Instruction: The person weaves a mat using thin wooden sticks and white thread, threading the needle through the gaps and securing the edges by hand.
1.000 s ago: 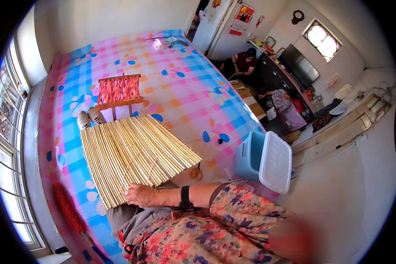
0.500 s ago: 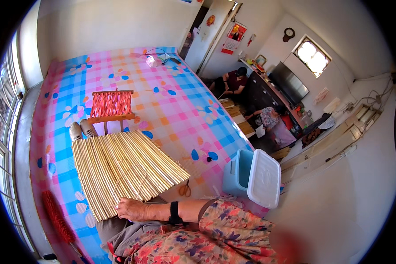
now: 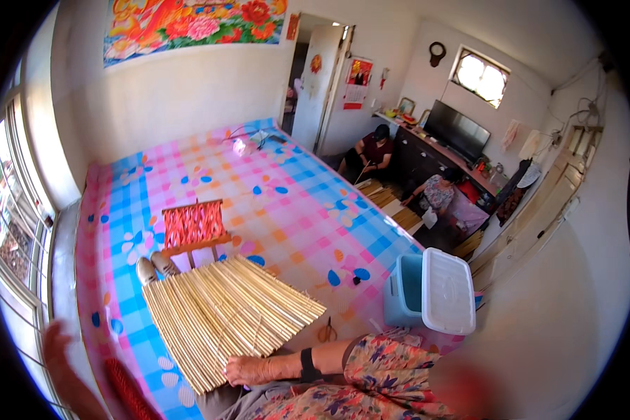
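Note:
A mat of straw-coloured stalks [image 3: 224, 315], tied together with thin cord, lies across my lap and reaches toward my shoes [image 3: 155, 267]. My right hand [image 3: 248, 369], with a black band on its wrist, is closed on the mat's near edge. Its fingertips are partly hidden at the stalk ends. Over by the window my left hand [image 3: 57, 346] is raised, away from the mat, fingers apart and a little blurred. Nothing shows in it. Beyond the mat stands a small wooden folding stool [image 3: 194, 227] with a red woven seat.
Scissors [image 3: 327, 330] lie right of the mat, near a blue bin [image 3: 404, 290] with a white lid [image 3: 448, 290]. A red brush-like thing [image 3: 127, 388] lies at lower left. Two people [image 3: 376, 152] [image 3: 434, 192] sit beyond the checked sheet's [image 3: 294, 231] far right edge.
My left hand has come into view at the lower left. The view has tilted up, so the mat and stool appear lower and farther right. My right hand stays on the mat's edge.

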Available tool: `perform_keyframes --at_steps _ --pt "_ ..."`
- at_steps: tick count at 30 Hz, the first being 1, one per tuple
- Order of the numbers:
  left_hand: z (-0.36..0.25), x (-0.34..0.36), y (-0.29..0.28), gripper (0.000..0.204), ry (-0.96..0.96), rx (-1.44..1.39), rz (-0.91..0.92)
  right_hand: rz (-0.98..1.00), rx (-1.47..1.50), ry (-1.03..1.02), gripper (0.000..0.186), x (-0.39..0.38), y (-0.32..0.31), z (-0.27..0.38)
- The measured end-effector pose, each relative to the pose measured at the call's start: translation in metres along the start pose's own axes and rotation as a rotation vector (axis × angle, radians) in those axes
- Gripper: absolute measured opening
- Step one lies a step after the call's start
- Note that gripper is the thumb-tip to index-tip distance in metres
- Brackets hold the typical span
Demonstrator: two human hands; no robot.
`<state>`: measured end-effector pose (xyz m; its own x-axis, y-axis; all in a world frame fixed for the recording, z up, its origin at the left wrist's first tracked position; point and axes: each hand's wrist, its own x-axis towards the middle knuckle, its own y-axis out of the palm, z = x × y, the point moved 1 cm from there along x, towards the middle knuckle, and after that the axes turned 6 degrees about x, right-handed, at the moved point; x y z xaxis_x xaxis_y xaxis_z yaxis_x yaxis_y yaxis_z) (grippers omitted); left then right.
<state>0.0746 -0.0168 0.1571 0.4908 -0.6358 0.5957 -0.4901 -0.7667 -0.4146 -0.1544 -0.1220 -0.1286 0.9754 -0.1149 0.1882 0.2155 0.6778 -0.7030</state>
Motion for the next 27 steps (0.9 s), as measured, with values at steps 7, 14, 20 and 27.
perform_keyframes --at_steps 7,14,20,27 --pt "0.270 -0.182 0.107 0.071 -0.528 0.327 0.677 -0.118 0.052 0.003 0.010 -0.014 0.019 -0.019" --pt "0.213 -0.202 0.135 0.064 -1.073 -0.374 0.463 -0.060 0.044 0.054 0.007 -0.013 0.017 -0.026" --pt "0.204 -0.212 0.136 0.026 -0.971 -0.449 0.396 -0.049 0.054 0.069 0.008 -0.011 0.010 -0.018" --pt "0.176 -0.201 0.130 0.026 -0.918 -0.333 0.548 -0.047 0.116 0.064 0.008 -0.014 0.009 -0.020"
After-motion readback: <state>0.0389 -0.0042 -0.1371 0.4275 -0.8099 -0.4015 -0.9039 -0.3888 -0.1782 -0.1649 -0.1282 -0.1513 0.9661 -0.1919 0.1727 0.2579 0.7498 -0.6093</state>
